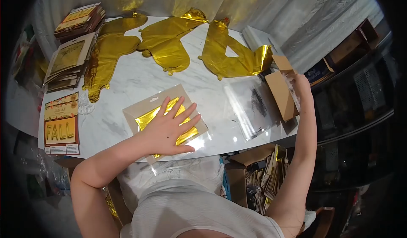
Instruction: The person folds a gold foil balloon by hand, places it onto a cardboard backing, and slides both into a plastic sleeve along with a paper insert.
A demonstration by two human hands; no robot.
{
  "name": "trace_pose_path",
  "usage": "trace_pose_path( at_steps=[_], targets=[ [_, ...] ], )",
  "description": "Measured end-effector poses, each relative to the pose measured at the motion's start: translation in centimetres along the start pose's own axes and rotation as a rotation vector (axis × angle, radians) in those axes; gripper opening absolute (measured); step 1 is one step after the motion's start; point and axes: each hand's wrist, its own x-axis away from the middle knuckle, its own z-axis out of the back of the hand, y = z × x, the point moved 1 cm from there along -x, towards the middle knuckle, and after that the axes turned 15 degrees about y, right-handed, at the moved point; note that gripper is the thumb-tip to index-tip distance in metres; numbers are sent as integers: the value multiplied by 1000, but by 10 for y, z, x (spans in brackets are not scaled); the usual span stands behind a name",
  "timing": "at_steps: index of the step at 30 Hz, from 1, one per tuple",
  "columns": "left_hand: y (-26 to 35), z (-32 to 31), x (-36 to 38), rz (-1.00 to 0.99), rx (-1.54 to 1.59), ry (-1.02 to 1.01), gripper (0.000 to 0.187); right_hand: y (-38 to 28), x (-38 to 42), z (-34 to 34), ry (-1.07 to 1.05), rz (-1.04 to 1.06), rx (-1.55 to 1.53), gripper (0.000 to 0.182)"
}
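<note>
My left hand (171, 130) lies flat with fingers spread on a package (131, 110) with a hang hole and clear edges. Folded gold foil (146, 120) shows in it beneath my fingers. At the right edge of the table, my right hand (302, 87) reaches into a small open cardboard box (280, 94). Some whitish clear material shows at the box's opening, and my fingertips are hidden there. Just left of the box lies a stack of clear plastic bags (241, 110).
Flat gold foil letter balloons (165, 43) lie across the back of the white marbled table (106, 123). On the left are stacked packages (70, 60), more packs (80, 19) and a FALL card (61, 125). A carton (237, 183) of flat pieces stands below the front edge.
</note>
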Motion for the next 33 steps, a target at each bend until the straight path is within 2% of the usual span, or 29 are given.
trace_pose_path(
  at_steps=[2,6,8,9,11,12,13,14,15,17,20,23,33],
  targets=[
    [1,1,0,11,2,4,88,-13,7,18,30,-26,-12,24],
    [-3,-1,2,11,24,29,91,-9,14,29,41,-37,79,15],
    [-5,2,1,57,141,97,84,-24,24,58,58,-63,172,11],
    [-6,4,2,58,140,96,84,-36,31,72,175,-105,139,11],
    [-8,7,4,101,268,118,70,-92,65,114,420,-134,-285,11],
    [-8,6,4,105,269,122,70,-127,89,132,474,-97,-531,14],
    [-7,6,4,104,276,125,63,-155,116,139,485,40,-646,17],
    [-7,5,5,103,282,125,57,-176,150,125,277,-25,-1061,16],
    [-6,4,6,106,280,121,57,-207,174,135,165,169,-1086,12],
    [-7,2,6,87,261,159,53,-260,215,130,51,183,-1065,18],
    [-5,3,6,82,236,155,51,-291,236,110,97,187,-1085,16],
    [-5,5,5,82,229,140,49,-300,241,102,293,196,-979,15],
    [-4,3,6,88,225,113,56,-324,228,96,375,301,-918,17]
  ],
)
